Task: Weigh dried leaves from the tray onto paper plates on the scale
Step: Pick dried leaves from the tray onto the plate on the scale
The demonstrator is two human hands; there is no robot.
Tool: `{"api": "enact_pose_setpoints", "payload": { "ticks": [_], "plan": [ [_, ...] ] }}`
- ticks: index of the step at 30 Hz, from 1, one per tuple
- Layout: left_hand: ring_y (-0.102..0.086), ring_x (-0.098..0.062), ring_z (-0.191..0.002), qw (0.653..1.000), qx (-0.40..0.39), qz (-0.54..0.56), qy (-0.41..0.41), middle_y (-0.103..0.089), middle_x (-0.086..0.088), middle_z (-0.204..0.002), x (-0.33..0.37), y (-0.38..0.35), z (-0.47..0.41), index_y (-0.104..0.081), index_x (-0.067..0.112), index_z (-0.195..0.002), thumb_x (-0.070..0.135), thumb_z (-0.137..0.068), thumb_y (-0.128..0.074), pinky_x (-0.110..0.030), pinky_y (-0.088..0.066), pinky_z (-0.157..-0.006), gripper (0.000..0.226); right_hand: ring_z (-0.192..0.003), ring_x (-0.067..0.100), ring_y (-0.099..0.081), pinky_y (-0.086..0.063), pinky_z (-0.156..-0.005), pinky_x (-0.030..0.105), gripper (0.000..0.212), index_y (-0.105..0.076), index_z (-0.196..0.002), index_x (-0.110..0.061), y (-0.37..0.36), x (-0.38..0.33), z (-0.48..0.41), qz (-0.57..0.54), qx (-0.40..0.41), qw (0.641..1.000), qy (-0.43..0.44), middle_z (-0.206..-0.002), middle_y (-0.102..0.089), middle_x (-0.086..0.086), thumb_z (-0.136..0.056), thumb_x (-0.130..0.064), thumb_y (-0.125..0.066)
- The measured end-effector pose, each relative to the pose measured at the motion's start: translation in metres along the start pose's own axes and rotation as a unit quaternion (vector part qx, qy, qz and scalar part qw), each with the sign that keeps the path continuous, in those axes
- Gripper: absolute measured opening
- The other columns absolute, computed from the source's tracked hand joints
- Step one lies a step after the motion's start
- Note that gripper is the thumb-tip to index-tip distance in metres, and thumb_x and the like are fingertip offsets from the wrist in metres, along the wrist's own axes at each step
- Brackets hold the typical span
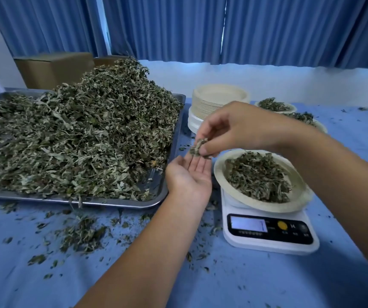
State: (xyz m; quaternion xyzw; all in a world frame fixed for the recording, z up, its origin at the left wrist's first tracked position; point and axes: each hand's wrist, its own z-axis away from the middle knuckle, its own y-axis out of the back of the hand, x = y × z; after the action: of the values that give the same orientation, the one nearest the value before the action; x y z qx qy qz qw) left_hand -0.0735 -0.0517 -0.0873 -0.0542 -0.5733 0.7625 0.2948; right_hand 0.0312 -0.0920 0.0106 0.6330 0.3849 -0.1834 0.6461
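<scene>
Your right hand [234, 130] is pinching a small clump of dried leaves [198, 147] between thumb and fingertips. Your left hand [189, 176] sits right under it, open and palm up with the fingers straight, holding nothing. The thing that matters is the gap you're hovering in. The clump hangs between the tray [120, 205] and the paper plate [218, 172] on the scale [269, 241], just short of the plate's near rim. From the clump, the plate's middle is at roughly 4 o'clock and the tray's big heap is off at 9. The right hand already has it and is the closer one, so I'd guess a short carry toward 4 o'clock is all a top-up takes. The clump is a ragged little wad with its long axis running about 1 to 7 o'clock. I can't make out a definite tip, and the scale's display is too blurry to read.
</scene>
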Motion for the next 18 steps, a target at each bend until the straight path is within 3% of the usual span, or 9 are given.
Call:
{"api": "enact_pose_setpoints", "payload": {
  "ticks": [5, 13, 18],
  "plan": [
    [-0.053, -0.031, -0.122, 0.999, -0.017, -0.045, -0.008, -0.057, -0.021, -0.128, 0.000, 0.000, 0.006, -0.054, -0.006, -0.119, 0.026, -0.104, -0.026, -0.038, -0.044, -0.097, 0.045, -0.079, 0.018, -0.071, -0.055, -0.075, 0.019, 0.010, -0.075, -0.083, -0.018, 0.022, 0.022, 0.040, 0.002, 0.056, 0.997, -0.047, -0.081, -0.075, 0.001, -0.077, -0.011, -0.078],
    [-0.056, -0.030, -0.117, 0.997, -0.013, -0.071, -0.026, -0.062, -0.019, -0.116, -0.001, -0.001, 0.012, -0.057, -0.006, -0.106, 0.025, -0.104, -0.027, -0.039, -0.045, -0.100, 0.043, -0.072, 0.013, -0.071, -0.055, -0.067, 0.015, 0.017, -0.071, -0.086, -0.017, 0.044, 0.036, 0.063, 0.046, 0.056, 0.991, -0.108, -0.079, -0.074, 0.000, -0.073, -0.014, -0.082],
    [-0.059, -0.030, -0.114, 0.996, -0.016, -0.085, -0.026, -0.065, -0.021, -0.108, -0.001, 0.001, 0.011, -0.057, -0.006, -0.109, 0.024, -0.103, -0.029, -0.039, -0.046, -0.100, 0.041, -0.072, -0.007, -0.065, -0.050, -0.066, 0.011, 0.005, -0.075, -0.084, -0.029, 0.047, 0.033, 0.066, 0.167, 0.044, 0.977, -0.129, -0.077, -0.072, -0.020, -0.081, -0.032, -0.075]
  ]
}}
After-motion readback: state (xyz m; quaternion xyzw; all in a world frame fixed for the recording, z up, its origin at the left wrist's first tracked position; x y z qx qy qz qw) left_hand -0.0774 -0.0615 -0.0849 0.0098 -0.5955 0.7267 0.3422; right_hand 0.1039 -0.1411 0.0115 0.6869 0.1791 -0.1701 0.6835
